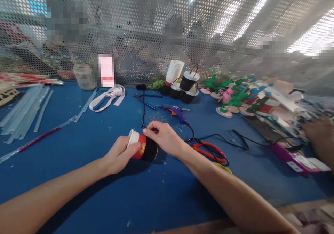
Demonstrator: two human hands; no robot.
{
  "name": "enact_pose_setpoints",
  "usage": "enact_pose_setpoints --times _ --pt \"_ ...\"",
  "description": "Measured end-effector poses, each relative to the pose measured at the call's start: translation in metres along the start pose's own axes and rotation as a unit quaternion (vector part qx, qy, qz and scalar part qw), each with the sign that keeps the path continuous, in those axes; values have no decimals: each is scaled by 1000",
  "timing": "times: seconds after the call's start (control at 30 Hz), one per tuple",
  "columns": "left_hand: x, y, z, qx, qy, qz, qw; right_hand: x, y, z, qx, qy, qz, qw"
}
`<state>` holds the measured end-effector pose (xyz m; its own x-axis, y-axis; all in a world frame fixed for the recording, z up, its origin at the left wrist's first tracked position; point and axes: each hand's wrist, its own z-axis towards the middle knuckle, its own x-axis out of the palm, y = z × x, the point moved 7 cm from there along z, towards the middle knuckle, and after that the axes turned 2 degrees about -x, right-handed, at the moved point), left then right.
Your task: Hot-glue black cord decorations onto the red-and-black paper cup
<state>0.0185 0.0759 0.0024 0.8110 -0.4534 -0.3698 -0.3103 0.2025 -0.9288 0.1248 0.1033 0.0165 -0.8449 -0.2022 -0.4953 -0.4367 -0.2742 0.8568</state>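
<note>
My left hand (117,154) is closed around a red and white paper cup (137,153), tilted on its side with its white rim to the left. Black yarn (151,151) is wound around the base end of the cup. Thumb and fingers of my right hand (165,138) pinch the black strand at the cup's upper side. From there the loose strand (143,109) runs back across the table to a small dark ball of yarn (141,87). A blue glue gun (173,111) lies just beyond my right hand.
Red-handled scissors (210,151) and a black cable lie right of my right forearm. Behind stand stacked white cups (174,71) and black-wrapped cups (189,81). Clear glue sticks (24,112) and white ribbon (108,98) are left. Craft flowers (235,102) and another person's hand (319,133) are right.
</note>
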Motion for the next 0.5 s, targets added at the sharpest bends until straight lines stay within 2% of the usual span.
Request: enact_pose_setpoints --times 0.2,0.4,0.5 --pt "0 5 -1 -38 -9 -55 998 4 -11 2 35 11 33 999" --pt "-8 6 1 -39 -39 -93 994 6 -21 3 122 38 173 977" --pt "-14 9 4 -40 -62 -123 990 10 -14 -1 135 123 229 956"
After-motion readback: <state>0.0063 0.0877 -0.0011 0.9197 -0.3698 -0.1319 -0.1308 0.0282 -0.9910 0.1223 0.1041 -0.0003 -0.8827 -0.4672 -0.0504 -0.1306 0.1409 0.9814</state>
